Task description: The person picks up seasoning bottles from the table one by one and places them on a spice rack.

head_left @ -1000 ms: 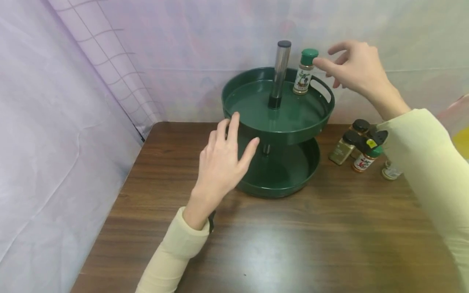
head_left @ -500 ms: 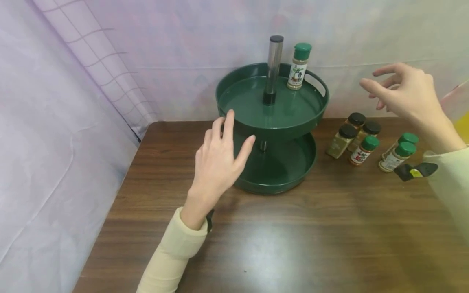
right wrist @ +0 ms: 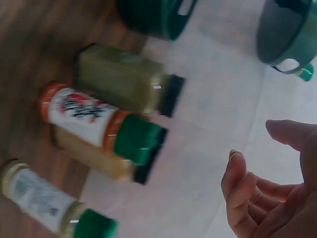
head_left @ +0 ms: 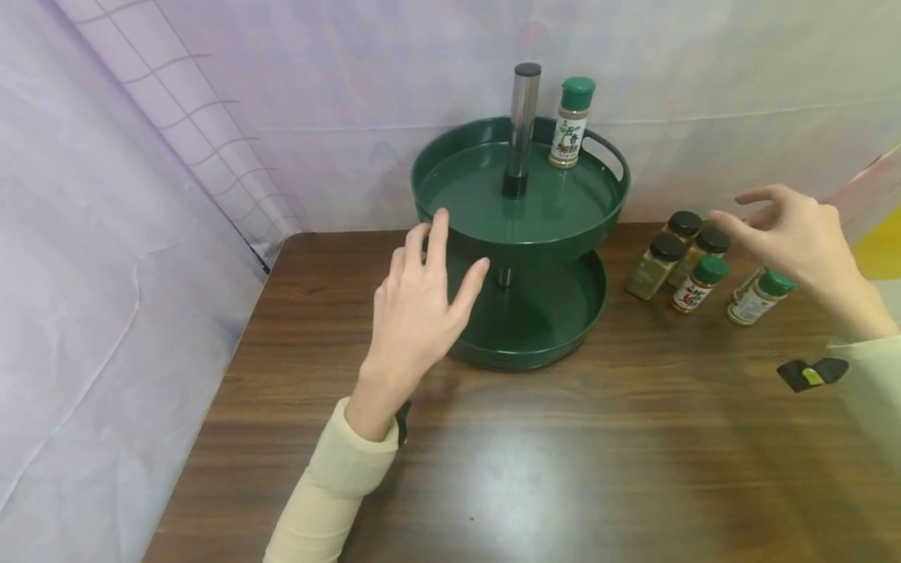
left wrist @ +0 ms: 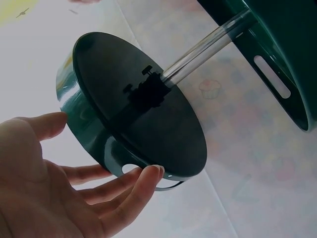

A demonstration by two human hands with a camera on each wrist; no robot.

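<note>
A two-tier dark green turntable tray (head_left: 468, 184) with a metal centre post stands at the back of the table. My left hand (head_left: 415, 305) is at the upper tier's left front side, fingers loosely extended. The left wrist view shows its thumb and fingers (left wrist: 133, 198) spread at the wall, close to a handle slot. One green-capped spice shaker (head_left: 567, 141) stands upright on the upper tier, behind the post. Holding nothing, my right hand (head_left: 798, 234) hovers with loosely bent fingers above the spice jars. Beneath it are a white-labelled green-capped shaker (head_left: 753, 306) and another mostly hidden one.
Left of those shakers stand a red-labelled green-capped shaker (head_left: 693, 295) and several black-capped jars (head_left: 653, 274), grouped closely. The lower tier (head_left: 521, 356) sits under the upper one. A patterned curtain (head_left: 352, 156) hangs behind the wooden table (head_left: 422, 485).
My right hand has moved away from the shaker on the upper tier, first rightward, then down over the jars. My left hand has stayed at the tray. The view has shifted slightly.
</note>
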